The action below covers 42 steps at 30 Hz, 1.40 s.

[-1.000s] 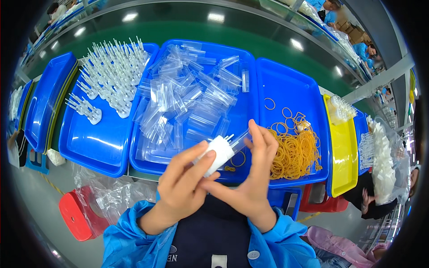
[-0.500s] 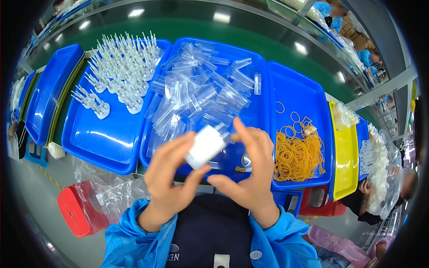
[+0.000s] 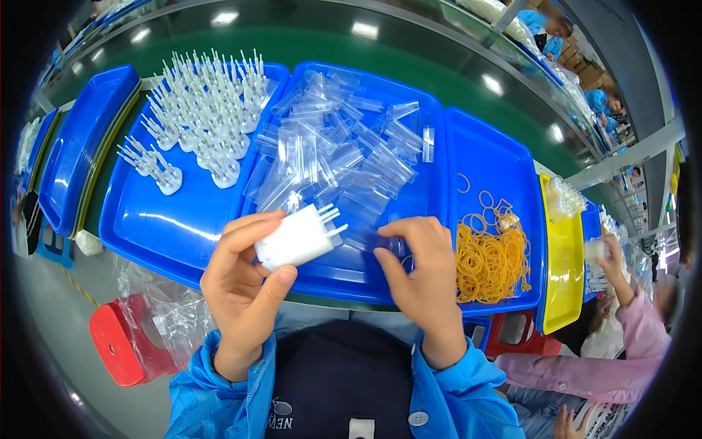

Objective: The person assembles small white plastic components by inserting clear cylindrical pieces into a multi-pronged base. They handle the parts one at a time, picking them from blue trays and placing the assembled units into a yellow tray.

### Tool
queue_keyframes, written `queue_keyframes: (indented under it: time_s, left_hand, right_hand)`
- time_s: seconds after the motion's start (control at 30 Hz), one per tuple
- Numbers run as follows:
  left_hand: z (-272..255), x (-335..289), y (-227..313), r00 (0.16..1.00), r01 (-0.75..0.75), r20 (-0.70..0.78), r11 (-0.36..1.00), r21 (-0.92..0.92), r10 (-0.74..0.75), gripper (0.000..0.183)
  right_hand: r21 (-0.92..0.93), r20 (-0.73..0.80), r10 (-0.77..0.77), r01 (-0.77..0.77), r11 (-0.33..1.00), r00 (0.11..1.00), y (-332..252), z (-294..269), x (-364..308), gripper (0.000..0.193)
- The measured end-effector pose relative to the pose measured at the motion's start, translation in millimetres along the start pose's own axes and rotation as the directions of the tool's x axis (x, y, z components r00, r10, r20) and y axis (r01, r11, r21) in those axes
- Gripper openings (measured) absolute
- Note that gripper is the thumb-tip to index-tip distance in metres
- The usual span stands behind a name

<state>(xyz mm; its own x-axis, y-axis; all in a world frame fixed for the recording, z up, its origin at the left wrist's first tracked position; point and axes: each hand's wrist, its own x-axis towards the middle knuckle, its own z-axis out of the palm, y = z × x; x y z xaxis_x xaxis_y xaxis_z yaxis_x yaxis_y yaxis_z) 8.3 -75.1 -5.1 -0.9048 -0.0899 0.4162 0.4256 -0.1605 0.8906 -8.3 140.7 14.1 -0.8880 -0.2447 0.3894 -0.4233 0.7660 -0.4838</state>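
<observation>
My left hand (image 3: 245, 285) is closed round a white cylindrical piece (image 3: 294, 240), with several thin white prongs sticking out of its right end. My right hand (image 3: 424, 274) is over the near part of the middle blue tray (image 3: 344, 282), thumb and forefinger curled toward each other. Something clear or dark shows between those fingertips, too blurred to name. Beyond both hands, a loose heap of clear plastic sleeves (image 3: 314, 157) lies in this tray. To the left, another blue tray (image 3: 157, 227) carries many white pronged pieces (image 3: 208, 110) standing upright.
Yellow rubber bands (image 3: 491, 267) are piled in the right blue tray (image 3: 482, 139), beside a yellow tray (image 3: 561, 271). Stacked blue trays (image 3: 80, 161) stand far left. Below are a red stool (image 3: 117, 344) and clear plastic bags (image 3: 179, 322). A co-worker's pink sleeve (image 3: 570, 377) shows lower right.
My left hand has moved left and down with the white piece, whose prongs now point right. My right hand has dropped toward the tray, away from the piece. A co-worker's arm has risen at right.
</observation>
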Motion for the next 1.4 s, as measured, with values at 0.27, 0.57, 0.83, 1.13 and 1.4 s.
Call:
queue_keyframes:
  time_s: [0.27, 0.57, 0.83, 1.13, 1.4]
  left_hand:
    - [17.4, -1.7, 6.0, 0.997, 0.031, 0.064, 0.999, 0.036, -0.033, 0.041]
    - [27.8, -4.0, 11.6, 0.976, 0.075, 0.203, 0.997, 0.033, -0.080, 0.040]
    - [33.3, -6.2, 11.6, 0.965, 0.110, 0.240, 0.994, 0.003, -0.107, 0.039]
    - [33.9, -7.3, 7.5, 0.960, 0.106, 0.261, 0.994, -0.008, -0.101, 0.041]
    - [33.6, -7.3, 7.0, 0.961, 0.097, 0.262, 0.995, -0.006, -0.092, 0.041]
  right_hand:
    - [0.892, 0.076, 0.241, -0.174, 0.417, 0.967, 6.4, -18.6, -21.2, 0.019]
    - [0.866, -0.088, 0.324, -0.089, 0.492, 0.942, 16.3, -24.9, -31.7, 0.020]
    - [0.872, -0.138, 0.418, -0.090, 0.481, 0.898, 11.5, -27.9, -29.3, 0.015]
    - [0.893, -0.035, 0.416, -0.158, 0.422, 0.909, 4.7, -32.3, -30.3, 0.015]
    - [0.867, -0.028, 0.411, -0.183, 0.463, 0.911, -2.4, -35.7, -30.4, 0.013]
